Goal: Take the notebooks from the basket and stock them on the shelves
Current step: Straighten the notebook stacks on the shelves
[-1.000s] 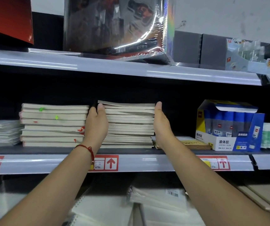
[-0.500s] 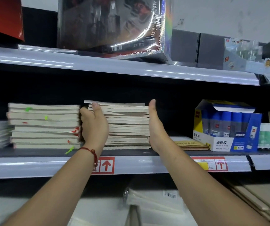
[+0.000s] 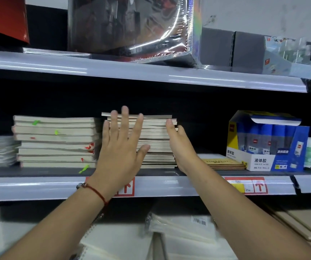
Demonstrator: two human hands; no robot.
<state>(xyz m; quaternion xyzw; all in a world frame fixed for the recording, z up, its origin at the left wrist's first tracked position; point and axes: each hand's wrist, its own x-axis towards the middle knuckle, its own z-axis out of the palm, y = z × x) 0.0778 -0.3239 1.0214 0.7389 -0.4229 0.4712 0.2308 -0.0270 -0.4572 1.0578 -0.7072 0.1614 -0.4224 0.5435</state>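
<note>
Head view, middle shelf: a stack of notebooks (image 3: 156, 143) stands on the middle shelf (image 3: 188, 172), just beside a taller stack of tabbed notebooks (image 3: 55, 141) on its left.
Head view, left hand: the left hand (image 3: 121, 147) lies flat, fingers spread and straight, against the front edges of the stack; its grip is open, holding nothing.
Head view, right hand: the right hand (image 3: 179, 145) is straight-fingered, edge-on against the stack's right side; grip open too.
Head view, neighbours: thin yellow pads (image 3: 224, 163) and a blue box of liquid glue (image 3: 269, 143) sit to the right.
Head view, basket: not in view, so I cannot tell what remains in it.
Done, as I judge: this batch is already on the shelf and only being squared up.
Left, as I judge: the top few notebooks sit slightly askew; more may be waiting in the basket.
</note>
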